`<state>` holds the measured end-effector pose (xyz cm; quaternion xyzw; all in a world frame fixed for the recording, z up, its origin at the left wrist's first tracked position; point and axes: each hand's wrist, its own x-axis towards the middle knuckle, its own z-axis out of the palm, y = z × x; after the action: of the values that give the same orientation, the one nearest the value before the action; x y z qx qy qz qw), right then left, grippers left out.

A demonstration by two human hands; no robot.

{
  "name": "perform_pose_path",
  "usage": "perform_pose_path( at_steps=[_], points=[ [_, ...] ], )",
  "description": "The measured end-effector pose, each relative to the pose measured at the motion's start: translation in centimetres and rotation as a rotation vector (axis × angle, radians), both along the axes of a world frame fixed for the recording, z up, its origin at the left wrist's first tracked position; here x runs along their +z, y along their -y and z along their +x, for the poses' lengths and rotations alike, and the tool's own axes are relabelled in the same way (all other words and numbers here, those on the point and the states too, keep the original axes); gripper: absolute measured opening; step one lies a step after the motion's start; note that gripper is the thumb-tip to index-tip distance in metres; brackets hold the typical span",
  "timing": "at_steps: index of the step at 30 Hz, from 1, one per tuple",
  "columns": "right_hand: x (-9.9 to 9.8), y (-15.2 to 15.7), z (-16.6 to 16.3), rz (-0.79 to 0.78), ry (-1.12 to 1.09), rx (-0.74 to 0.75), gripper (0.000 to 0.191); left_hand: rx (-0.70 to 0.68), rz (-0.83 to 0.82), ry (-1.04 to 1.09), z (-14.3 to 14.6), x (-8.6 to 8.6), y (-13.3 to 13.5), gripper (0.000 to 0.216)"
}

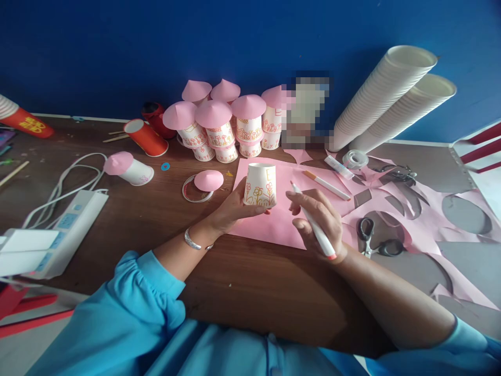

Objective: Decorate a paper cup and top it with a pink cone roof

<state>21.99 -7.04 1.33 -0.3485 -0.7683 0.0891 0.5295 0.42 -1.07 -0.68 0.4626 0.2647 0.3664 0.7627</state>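
Note:
My left hand (231, 210) is closed around an upside-down white paper cup (260, 184) with drawn flowers, holding it on a pink paper sheet (274, 222). My right hand (319, 222) grips a white marker (313, 222) with an orange end, its tip pointing toward the cup but a little apart from it. Both forearms rest on the brown table (250, 282).
Several decorated cups with pink cone roofs (223, 125) stand at the back. Two leaning stacks of white cups (391, 94) lie at right, with tape (355, 159), scissors (376, 240) and pink paper scraps. A power strip (58, 232), a red cup (145, 137) and a pink cone (209, 180) lie left.

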Motion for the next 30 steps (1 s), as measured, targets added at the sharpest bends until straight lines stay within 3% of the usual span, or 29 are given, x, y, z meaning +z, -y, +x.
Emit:
perform_pose_path(
  at_steps=[8, 22, 30],
  points=[
    [0.9, 0.5, -0.7, 0.032, 0.037, 0.034, 0.024, -0.006, 0.045, -0.124, 0.0, -0.2, 0.0, 0.082],
    [0.3, 0.6, -1.3, 0.115, 0.153, 0.042, 0.020, 0.022, 0.108, -0.240, 0.4, 0.1, 0.2, 0.083],
    [0.1, 0.5, -1.4, 0.084, 0.161, 0.051, 0.024, 0.022, 0.091, -0.262, 0.5, 0.4, 0.3, 0.085]
  ],
)
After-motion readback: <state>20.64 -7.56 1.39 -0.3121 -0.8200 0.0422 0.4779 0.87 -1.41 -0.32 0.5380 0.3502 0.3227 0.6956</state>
